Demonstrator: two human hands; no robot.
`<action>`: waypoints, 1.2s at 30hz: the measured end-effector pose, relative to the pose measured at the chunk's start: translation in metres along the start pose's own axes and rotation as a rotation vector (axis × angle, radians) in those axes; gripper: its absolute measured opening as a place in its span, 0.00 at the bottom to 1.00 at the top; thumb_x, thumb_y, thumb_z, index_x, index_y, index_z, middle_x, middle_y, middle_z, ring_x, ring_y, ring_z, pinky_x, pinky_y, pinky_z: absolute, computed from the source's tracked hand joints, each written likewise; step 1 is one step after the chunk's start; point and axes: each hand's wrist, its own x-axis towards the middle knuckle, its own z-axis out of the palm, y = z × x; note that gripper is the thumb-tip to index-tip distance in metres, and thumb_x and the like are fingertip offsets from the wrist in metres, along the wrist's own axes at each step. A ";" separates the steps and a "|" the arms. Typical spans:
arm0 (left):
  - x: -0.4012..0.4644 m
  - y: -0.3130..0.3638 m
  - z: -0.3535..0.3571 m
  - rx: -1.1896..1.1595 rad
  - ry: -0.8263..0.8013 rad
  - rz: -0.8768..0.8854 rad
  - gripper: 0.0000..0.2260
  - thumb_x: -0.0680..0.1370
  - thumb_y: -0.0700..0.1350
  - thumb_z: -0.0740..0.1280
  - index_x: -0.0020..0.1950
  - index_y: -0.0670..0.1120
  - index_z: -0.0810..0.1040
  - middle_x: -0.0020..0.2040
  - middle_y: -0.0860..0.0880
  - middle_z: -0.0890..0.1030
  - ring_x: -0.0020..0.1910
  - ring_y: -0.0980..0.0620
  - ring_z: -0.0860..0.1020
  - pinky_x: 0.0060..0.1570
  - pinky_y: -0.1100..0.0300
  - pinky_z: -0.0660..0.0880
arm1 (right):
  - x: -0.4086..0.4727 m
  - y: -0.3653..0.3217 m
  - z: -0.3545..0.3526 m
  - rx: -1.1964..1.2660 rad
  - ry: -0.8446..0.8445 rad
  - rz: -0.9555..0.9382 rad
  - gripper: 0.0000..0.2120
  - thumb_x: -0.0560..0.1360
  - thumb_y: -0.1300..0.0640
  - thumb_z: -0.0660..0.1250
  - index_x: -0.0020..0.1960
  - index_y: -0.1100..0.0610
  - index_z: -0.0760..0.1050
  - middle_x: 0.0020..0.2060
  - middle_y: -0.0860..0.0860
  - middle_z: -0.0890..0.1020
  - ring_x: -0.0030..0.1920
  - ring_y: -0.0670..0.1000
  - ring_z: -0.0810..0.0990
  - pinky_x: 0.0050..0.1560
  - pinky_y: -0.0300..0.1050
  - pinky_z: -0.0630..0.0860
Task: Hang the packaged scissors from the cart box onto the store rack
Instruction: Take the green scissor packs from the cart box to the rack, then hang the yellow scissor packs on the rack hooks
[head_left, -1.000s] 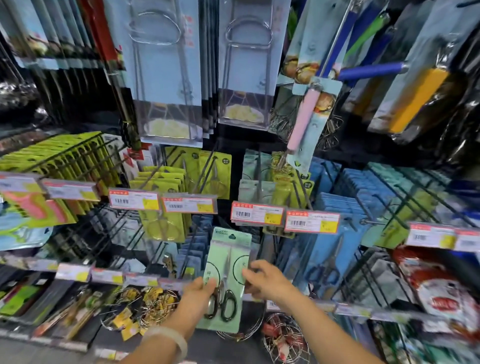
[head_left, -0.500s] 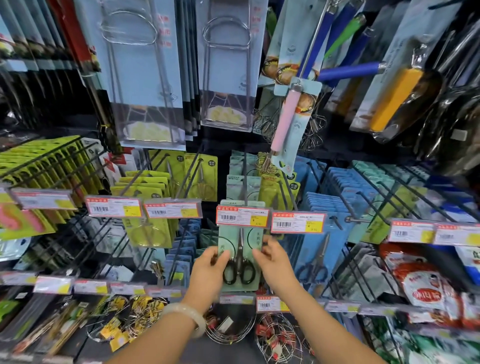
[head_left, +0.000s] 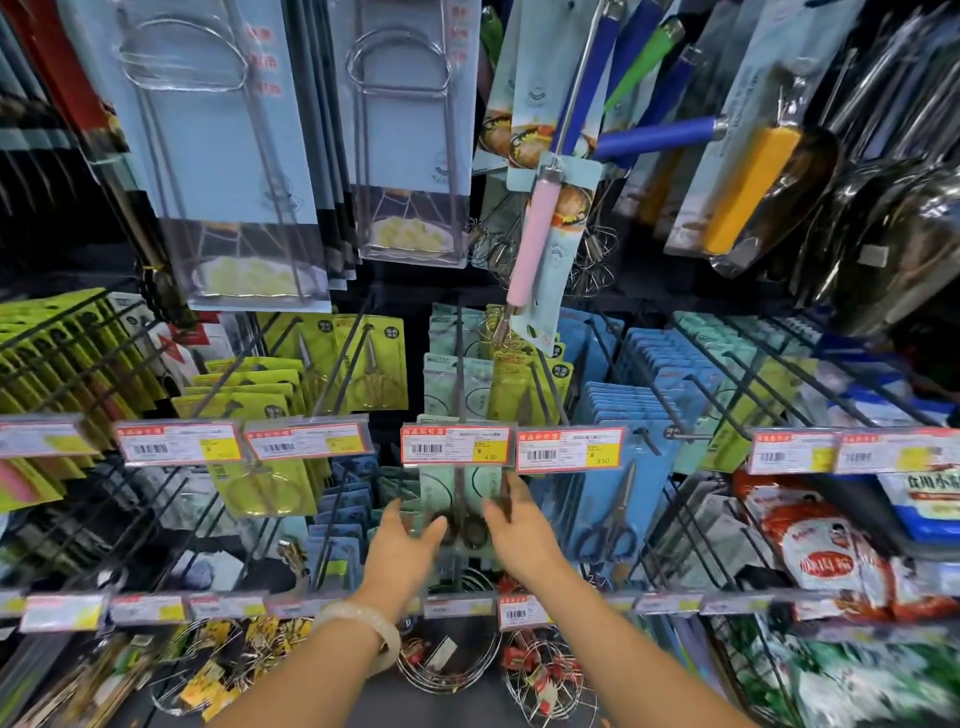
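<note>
Two hands flank the pale green packaged scissors (head_left: 460, 512), which hangs on a rack peg (head_left: 459, 364) just under a red-edged price tag (head_left: 453, 446), near the picture's centre. The left hand (head_left: 402, 540), at eight o'clock from the pack, has fingers spread and relaxed beside the card's edge, holding nothing. The right hand (head_left: 519, 530), at four o'clock, has fingers extended toward the card's right edge; blur hides whether they touch it. A pale bangle (head_left: 363, 631) circles the left wrist. Blue scissor packs (head_left: 613, 499) hang at three o'clock.
</note>
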 end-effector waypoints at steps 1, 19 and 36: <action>0.002 -0.003 0.004 0.064 -0.004 -0.031 0.30 0.76 0.48 0.69 0.73 0.40 0.61 0.66 0.42 0.74 0.64 0.42 0.73 0.64 0.50 0.71 | 0.000 0.003 0.000 -0.032 0.007 0.022 0.27 0.80 0.50 0.58 0.75 0.55 0.55 0.70 0.56 0.69 0.67 0.57 0.71 0.66 0.49 0.70; -0.114 0.069 0.262 1.162 -0.472 0.631 0.33 0.78 0.47 0.62 0.78 0.47 0.48 0.78 0.43 0.49 0.77 0.42 0.48 0.75 0.48 0.50 | -0.095 0.186 -0.196 -0.638 0.010 0.247 0.27 0.77 0.53 0.61 0.72 0.60 0.59 0.70 0.59 0.64 0.71 0.58 0.61 0.69 0.49 0.62; -0.346 0.111 0.593 1.288 -0.940 1.293 0.29 0.77 0.52 0.64 0.74 0.45 0.58 0.74 0.41 0.60 0.74 0.41 0.58 0.72 0.48 0.57 | -0.344 0.394 -0.451 -0.551 0.471 0.901 0.20 0.77 0.55 0.61 0.67 0.61 0.64 0.64 0.59 0.68 0.66 0.60 0.65 0.64 0.52 0.66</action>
